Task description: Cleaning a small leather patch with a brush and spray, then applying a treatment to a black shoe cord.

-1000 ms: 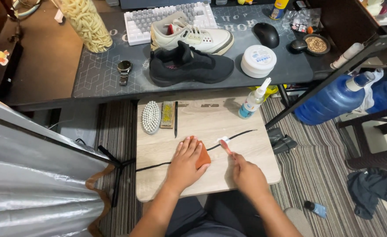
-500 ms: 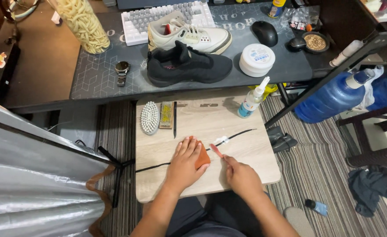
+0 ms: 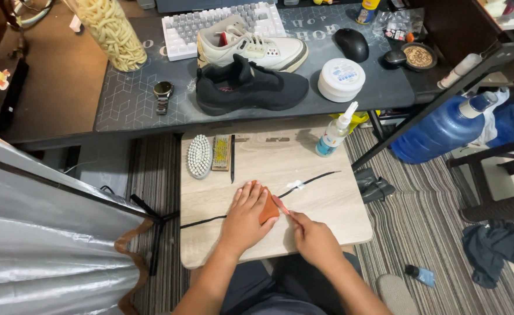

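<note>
Two hands rest on the near half of a small pale wooden table (image 3: 338, 204). The left hand (image 3: 246, 219) lies flat with fingers spread, pressing down on an orange pad (image 3: 268, 210) whose left part is hidden under the palm, so its full shape cannot be made out. The right hand (image 3: 315, 240) sits just to the right, clenched into a loose pinch around a thin pink-tipped tool (image 3: 281, 205); only the tip shows, touching the right edge of the orange pad, and the rest is covered by the fingers. A black lace (image 3: 309, 180) runs across the table from near left to far right, passing under the left hand, with a small white blob (image 3: 295, 185) on it that is too small to tell apart.

At the far left of the table lie a white oval brush (image 3: 199, 156), a wooden-backed brush (image 3: 221, 152) and a thin dark stick (image 3: 232, 158). A spray bottle (image 3: 334, 134) stands at the far right corner. Beyond, on a dark desk (image 3: 128, 105), sit a black shoe (image 3: 251, 87) and, behind it, a white shoe (image 3: 257, 46) partly hidden by it, plus a round white tub (image 3: 341, 79), a wristwatch (image 3: 163, 93), a keyboard (image 3: 222, 20) cut off by the top edge and a mouse (image 3: 351, 44). A blue water jug (image 3: 437, 131) lies at the right, partly behind a desk leg.
</note>
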